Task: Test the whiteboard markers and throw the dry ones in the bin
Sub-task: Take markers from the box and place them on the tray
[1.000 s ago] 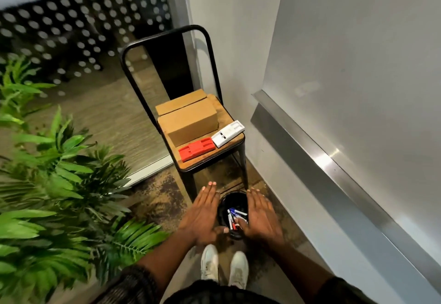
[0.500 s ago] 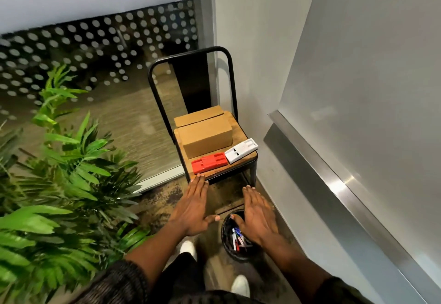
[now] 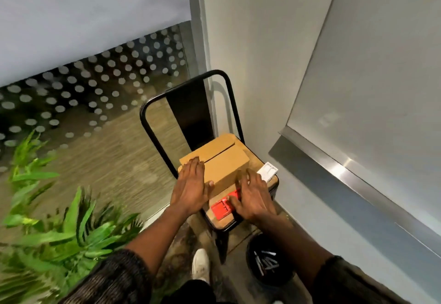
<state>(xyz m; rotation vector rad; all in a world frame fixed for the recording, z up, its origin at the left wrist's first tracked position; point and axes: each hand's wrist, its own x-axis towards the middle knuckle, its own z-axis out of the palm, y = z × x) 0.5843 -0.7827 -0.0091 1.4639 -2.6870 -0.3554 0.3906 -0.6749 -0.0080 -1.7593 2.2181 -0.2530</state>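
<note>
A brown cardboard box (image 3: pixel 223 162) sits on the wooden seat of a black metal chair (image 3: pixel 273 180). My left hand (image 3: pixel 192 185) lies flat with straight fingers against the box's left front corner. My right hand (image 3: pixel 253 196) is spread with relaxed fingers over a red eraser (image 3: pixel 220 209) at the seat's front, and holds nothing. A white eraser (image 3: pixel 268 171) lies at the seat's right edge. On the floor to the chair's right stands a black bin (image 3: pixel 254 272) with several markers (image 3: pixel 266 262) inside. The whiteboard (image 3: pixel 372 77) hangs on the right wall.
A leafy green plant (image 3: pixel 55 227) fills the lower left. The whiteboard's metal tray ledge (image 3: pixel 353 174) juts out on the right at hand height. A dotted glass panel (image 3: pixel 95 93) stands behind the chair. My white shoe (image 3: pixel 200 265) is on the floor beside the chair's leg.
Both hands rose from around the bin on the floor up to the chair seat. The view tilted up, so the bin dropped to the lower right.
</note>
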